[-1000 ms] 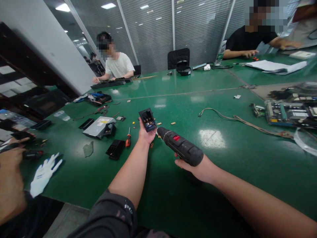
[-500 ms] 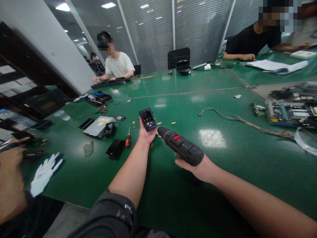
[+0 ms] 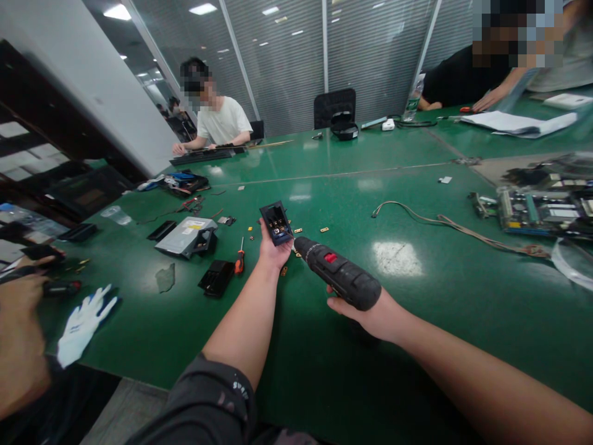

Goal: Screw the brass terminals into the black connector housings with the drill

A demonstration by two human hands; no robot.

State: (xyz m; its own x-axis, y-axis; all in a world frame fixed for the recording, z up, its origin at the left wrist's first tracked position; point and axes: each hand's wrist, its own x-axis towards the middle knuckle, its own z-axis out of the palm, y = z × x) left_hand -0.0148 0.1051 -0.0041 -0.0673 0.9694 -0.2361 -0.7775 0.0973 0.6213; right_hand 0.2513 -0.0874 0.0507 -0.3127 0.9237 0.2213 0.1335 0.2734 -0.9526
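Note:
My left hand (image 3: 274, 253) is closed around a small open black box (image 3: 277, 224) with brass-coloured metal parts inside. In my right hand (image 3: 370, 315) is a black cordless drill (image 3: 340, 272) with a red switch on top. The drill's chuck points at the lower right of the box; whether its tip touches the box is hard to make out. Small brass-coloured pieces lie on the table around the box, one (image 3: 324, 230) to its right. Left of my left forearm are an orange-handled screwdriver (image 3: 239, 262) and another black box (image 3: 217, 278).
On the green table (image 3: 324, 346) lie a metal drive (image 3: 185, 237), a white glove (image 3: 86, 324) and a clear cup (image 3: 117, 215) to the left. A cable (image 3: 445, 220) runs right to a circuit board (image 3: 542, 210). People sit at the far side and close on my left.
My hands, the box and the drill look almost unmoved. At the far right, a person in black has leaned over and shifted their arms on the table.

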